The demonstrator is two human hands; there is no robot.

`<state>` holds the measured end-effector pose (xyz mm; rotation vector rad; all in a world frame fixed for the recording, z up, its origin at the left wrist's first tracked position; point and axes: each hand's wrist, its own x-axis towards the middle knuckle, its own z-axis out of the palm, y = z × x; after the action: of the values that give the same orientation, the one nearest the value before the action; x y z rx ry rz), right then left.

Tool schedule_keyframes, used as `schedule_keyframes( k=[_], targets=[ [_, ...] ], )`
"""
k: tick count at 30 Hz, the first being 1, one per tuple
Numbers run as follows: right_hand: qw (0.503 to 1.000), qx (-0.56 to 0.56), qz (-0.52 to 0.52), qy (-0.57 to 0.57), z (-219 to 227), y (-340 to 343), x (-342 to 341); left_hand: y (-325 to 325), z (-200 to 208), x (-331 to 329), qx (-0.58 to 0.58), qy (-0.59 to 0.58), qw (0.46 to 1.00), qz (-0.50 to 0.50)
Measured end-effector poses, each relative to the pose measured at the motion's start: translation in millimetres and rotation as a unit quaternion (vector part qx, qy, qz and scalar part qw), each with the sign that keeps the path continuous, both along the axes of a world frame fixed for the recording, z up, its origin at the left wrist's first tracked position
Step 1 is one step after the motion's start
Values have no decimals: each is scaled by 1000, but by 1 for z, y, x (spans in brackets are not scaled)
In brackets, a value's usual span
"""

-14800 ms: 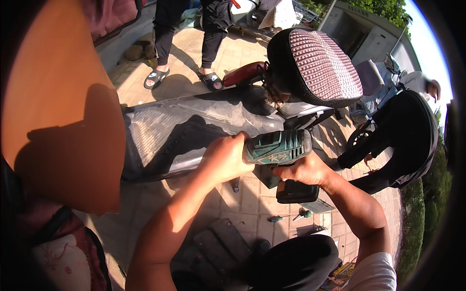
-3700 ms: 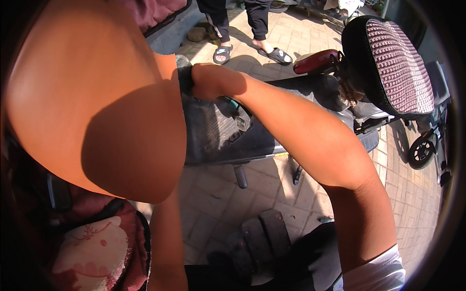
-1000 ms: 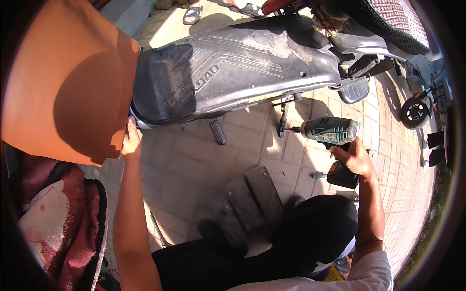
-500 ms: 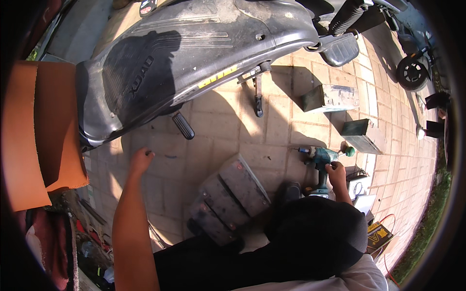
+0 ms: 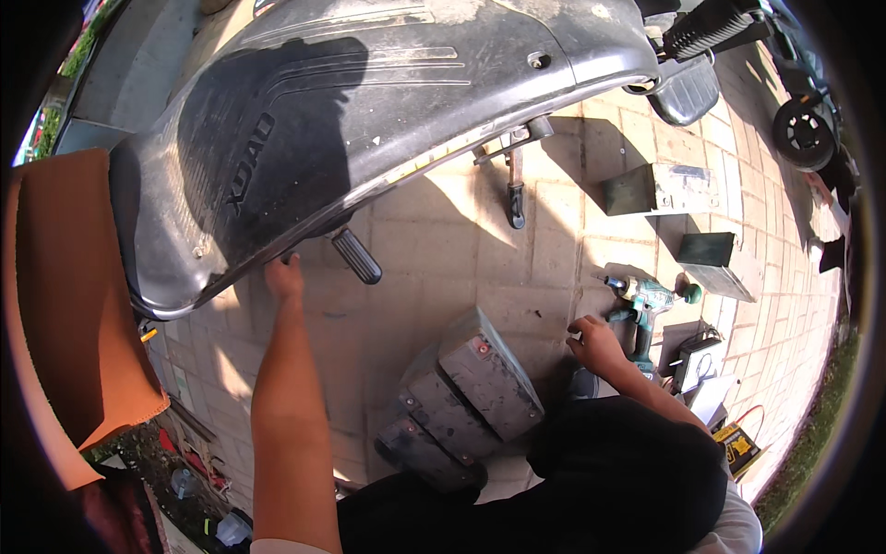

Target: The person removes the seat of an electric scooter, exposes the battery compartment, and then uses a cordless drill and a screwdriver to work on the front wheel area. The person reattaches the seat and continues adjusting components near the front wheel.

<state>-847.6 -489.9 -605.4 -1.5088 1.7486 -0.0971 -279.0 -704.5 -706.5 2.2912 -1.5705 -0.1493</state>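
While paving spreads beneath everything we see, the black scooter takes up the most room, reaching from nine o'clock over twelve to one. An orange panel bends down at nine o'clock, by the scooter's end. Our grey cover, ridged and marked with reddish spots, lies at six o'clock, between our two forearms. Two dark boxes sit apart on the paving, at two and three o'clock. We have the teal drill at three o'clock, its nose toward ten. The stand hangs below the scooter at one o'clock.

Our left hand is at nine o'clock, with the scooter's lower edge at twelve o'clock from it; the fingertips meet that edge or reach just under it, and we cannot tell which, nor whether they grip anything. Our right hand, toward four o'clock, looks empty, its fingers loosely curled; the drill is just beside it, at one to two o'clock. The ribbed peg juts out near our left hand, at two o'clock from it. Smallest, a green knob shows just behind the drill, at three o'clock from it.
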Motion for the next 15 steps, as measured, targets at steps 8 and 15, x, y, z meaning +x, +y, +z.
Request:
schedule_keyframes(
  k=[8,15],
  targets=[
    [997,-72,18,25,-17,-5,5,-17,-29,5,81,43,995,44],
    [992,-87,94,14,-28,-34,33,-5,-9,18,91,63,992,52]
  ],
)
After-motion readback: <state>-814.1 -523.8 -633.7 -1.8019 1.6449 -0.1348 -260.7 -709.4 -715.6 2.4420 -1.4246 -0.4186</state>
